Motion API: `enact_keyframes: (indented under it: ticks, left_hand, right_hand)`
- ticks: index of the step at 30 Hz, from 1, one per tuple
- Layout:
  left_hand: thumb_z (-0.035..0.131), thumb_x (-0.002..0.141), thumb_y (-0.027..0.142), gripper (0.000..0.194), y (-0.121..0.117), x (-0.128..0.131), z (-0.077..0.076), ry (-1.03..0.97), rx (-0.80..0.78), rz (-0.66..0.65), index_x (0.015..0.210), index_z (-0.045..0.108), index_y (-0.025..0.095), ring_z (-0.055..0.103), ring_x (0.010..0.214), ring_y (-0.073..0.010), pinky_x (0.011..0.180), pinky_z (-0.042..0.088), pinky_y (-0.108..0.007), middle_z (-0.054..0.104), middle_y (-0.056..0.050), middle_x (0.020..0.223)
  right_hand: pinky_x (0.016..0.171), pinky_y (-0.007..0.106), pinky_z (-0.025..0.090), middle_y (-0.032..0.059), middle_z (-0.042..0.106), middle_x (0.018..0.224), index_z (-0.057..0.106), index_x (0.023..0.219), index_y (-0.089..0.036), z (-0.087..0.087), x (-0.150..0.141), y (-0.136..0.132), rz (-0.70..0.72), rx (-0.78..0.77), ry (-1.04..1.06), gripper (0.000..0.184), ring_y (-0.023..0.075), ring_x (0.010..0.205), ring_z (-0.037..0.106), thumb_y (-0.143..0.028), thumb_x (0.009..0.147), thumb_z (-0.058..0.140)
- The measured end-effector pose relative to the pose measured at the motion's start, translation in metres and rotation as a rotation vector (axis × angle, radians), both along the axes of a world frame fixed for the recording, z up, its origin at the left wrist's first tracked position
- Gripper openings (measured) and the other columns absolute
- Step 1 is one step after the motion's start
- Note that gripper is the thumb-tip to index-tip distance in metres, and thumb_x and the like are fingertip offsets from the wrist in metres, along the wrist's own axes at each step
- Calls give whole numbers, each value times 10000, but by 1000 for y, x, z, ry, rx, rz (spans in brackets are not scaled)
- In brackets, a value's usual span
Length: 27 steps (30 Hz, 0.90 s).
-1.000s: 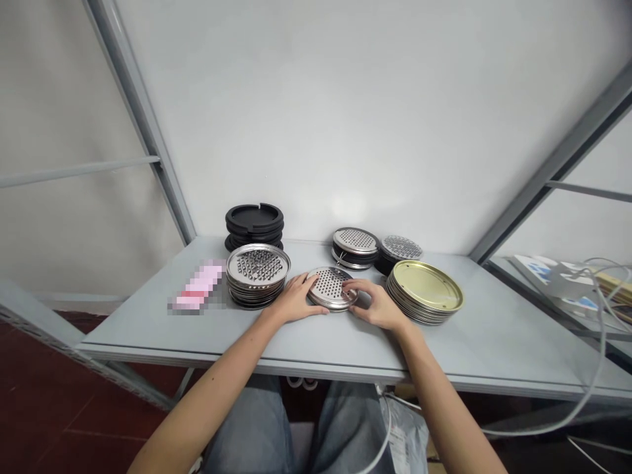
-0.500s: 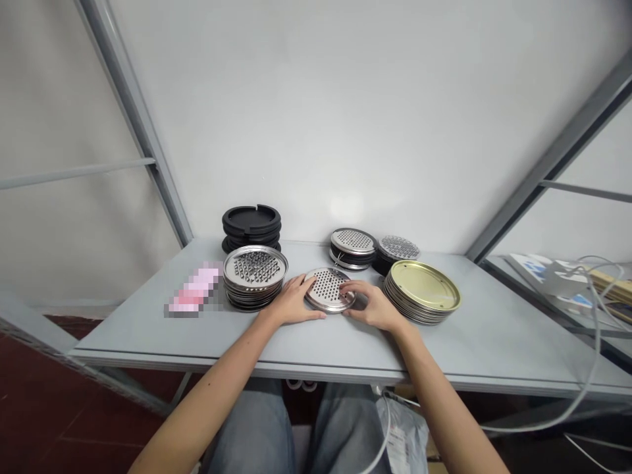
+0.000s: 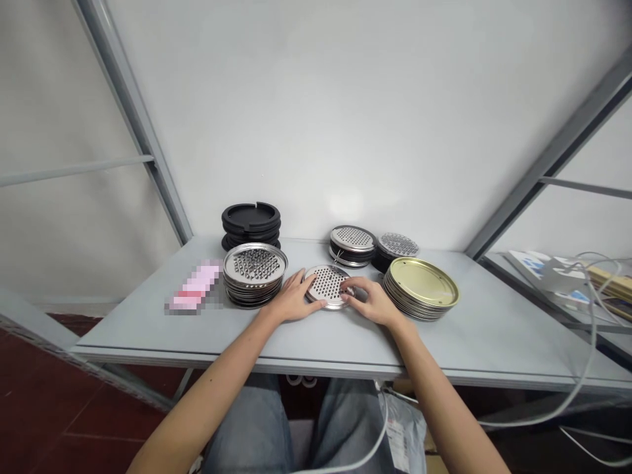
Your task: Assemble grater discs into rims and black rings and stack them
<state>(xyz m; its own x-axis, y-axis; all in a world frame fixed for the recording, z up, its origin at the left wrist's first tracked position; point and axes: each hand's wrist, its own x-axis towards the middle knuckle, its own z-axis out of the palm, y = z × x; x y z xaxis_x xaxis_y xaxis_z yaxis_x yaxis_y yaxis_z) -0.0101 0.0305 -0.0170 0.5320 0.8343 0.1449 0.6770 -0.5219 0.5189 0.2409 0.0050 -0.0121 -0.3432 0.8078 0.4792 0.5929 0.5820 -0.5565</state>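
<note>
A round metal grater disc [image 3: 328, 284] with a perforated face lies flat on the grey table in front of me. My left hand [image 3: 292, 299] grips its left side, fingers along the rim and the thumb at the near edge. From the right, my right hand [image 3: 371, 299] holds the disc with curled fingers on its face and the thumb near the front rim. Just left of my left hand stands a stack of metal grater discs [image 3: 255, 263], the top one with raised teeth. Beside my right hand is a stack of gold-coloured round lids [image 3: 423, 282].
Black rings [image 3: 251, 220] are piled at the back left. Two short stacks with perforated discs, one [image 3: 352, 238] and another [image 3: 397, 245], stand by the wall. A blurred pink item [image 3: 195, 289] lies left. A white cable [image 3: 590, 355] hangs at the right.
Both thumbs have shifted inward onto the near part of the grater disc, and the right fingers have moved slightly. The disc stays in about the same place.
</note>
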Motion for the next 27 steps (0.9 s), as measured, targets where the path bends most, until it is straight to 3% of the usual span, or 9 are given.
enact_keyframes:
  ticks: [5,9,21,27]
  left_hand:
    - [561,796,648,815,1,0,0,-11,10,-28,1443,328,211,203,1428,-312,1150,208,-446,213,-123,1556]
    - [590,771,650,870,2,1,1,-14,5,-21,1449,311,183,202,1429,-306,1154,206,-437,233,-137,1548]
    - [572,736,706,982,-2,1,3,97,28,-42,1474,254,143,191,1419,-369,1135,204,-442,167,-179,1557]
    - [579,735,709,951,-3,3,4,88,13,-12,1465,279,177,212,1409,-385,1122,216,-472,188,-172,1554]
  right_hand:
    - [994,475,434,134,609,1240,649,1090,-189,-12,-2,6,-116,69,-39,325,292,1153,567,-365,819,605]
    - [1050,512,380,173,522,1360,568,1254,-159,-23,-2,10,-102,36,-83,478,313,1264,486,-385,833,585]
    - [1061,513,372,196,548,1332,614,1221,-136,-32,-6,16,-142,20,-125,447,317,1260,497,-357,836,566]
    - [1066,512,364,182,540,1345,613,1223,-141,-25,-8,14,-146,-50,-59,456,317,1261,493,-397,850,558]
